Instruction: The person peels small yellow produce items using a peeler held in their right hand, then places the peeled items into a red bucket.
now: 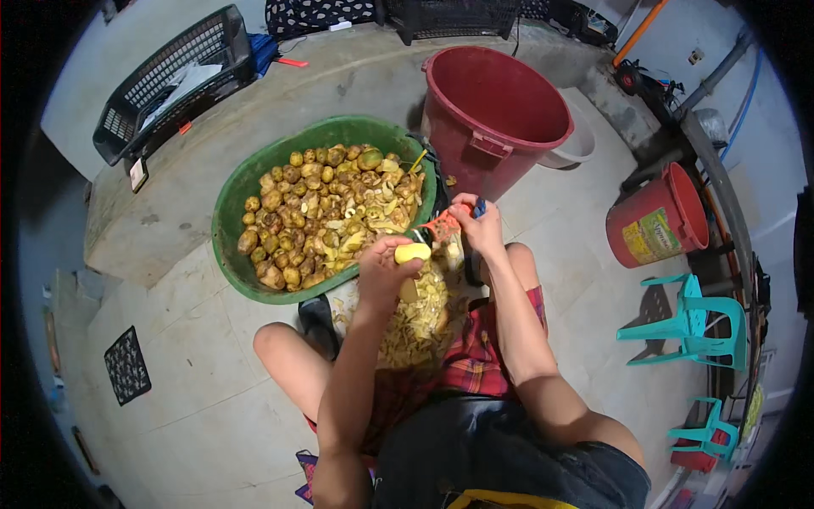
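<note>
My left hand (381, 271) is closed around a peeled, pale yellow potato (413, 253). Close to it, my right hand (482, 229) grips an orange peeler (443, 224), whose head is beside the potato; I cannot tell whether they touch. Just beyond my hands lies a wide green tub (227, 188) filled with brown unpeeled potatoes (288, 199), with yellow peelings among them on its right side. Between my knees a heap of peelings (415, 327) is piled up, partly hidden by my left hand.
A big dark red bin (475, 127) stands behind the tub's right side, with a whitish basin (577, 140) behind it. To the right are a smaller red bucket (670, 216) and turquoise plastic chairs (695, 322). A black crate (174, 85) sits on the concrete ledge (339, 85).
</note>
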